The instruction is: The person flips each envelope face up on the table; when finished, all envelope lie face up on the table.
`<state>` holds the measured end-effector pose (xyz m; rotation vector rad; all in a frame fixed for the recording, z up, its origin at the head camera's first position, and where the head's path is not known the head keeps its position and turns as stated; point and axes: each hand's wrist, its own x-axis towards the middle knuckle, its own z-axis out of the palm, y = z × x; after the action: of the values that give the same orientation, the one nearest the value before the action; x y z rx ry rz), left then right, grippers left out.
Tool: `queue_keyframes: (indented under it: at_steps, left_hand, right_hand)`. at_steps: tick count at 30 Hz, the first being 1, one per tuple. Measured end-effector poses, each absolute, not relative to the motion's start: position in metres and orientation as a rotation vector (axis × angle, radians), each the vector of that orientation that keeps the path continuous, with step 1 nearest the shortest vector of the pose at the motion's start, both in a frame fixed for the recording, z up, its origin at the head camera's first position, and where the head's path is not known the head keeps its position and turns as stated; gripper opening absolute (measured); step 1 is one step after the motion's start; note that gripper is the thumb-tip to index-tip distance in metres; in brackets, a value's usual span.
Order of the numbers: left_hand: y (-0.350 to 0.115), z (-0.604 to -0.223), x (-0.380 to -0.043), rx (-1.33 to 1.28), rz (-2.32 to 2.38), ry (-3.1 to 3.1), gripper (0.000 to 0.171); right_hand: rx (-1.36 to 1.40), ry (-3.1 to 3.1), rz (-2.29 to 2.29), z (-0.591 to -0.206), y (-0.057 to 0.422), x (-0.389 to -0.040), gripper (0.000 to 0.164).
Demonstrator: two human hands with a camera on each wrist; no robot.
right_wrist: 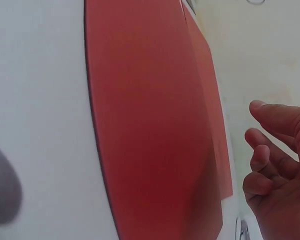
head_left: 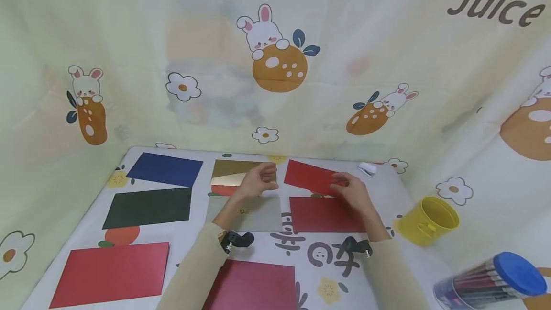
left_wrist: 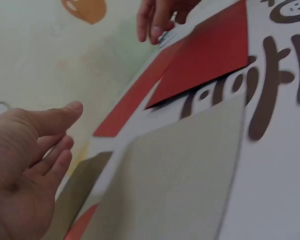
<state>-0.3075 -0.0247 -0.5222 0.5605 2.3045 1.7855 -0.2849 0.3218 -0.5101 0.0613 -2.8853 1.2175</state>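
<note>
My left hand [head_left: 258,181] hovers over the gold paper sheet [head_left: 228,167] at the back middle, thumb and fingers apart and nothing between them. A grey sheet [head_left: 262,214] lies just in front of it. Over to the right, my right hand [head_left: 354,194] is above the right ends of two red sheets, one at the back [head_left: 307,176] and one in front [head_left: 323,214]. Its fingers are loosely bent and hold nothing in the right wrist view, where the front red sheet [right_wrist: 145,125] fills the middle. Whether that hand touches paper is hard to tell.
On the left lie a blue sheet [head_left: 165,169], a dark green sheet [head_left: 148,208] and a pinkish-red sheet [head_left: 112,274]. Another reddish sheet [head_left: 256,286] is at the front. A small white object [head_left: 367,169], yellow cup [head_left: 424,224] and blue-lidded tub of pens [head_left: 486,281] stand right.
</note>
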Motion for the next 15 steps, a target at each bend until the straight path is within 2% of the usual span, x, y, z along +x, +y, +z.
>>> queue_keyframes:
  at_steps: [5, 15]
  left_hand:
    - [-0.005, -0.528, -0.311, 0.502, 1.797, 2.266, 0.081]
    - [0.011, -0.529, -0.316, 0.383, 1.752, 2.293, 0.085]
  right_hand:
    - [0.008, -2.889, 1.173, -0.512, 0.337, -0.287, 0.045]
    - [-0.229, -2.895, 1.156, -0.527, 0.347, -0.291, 0.052]
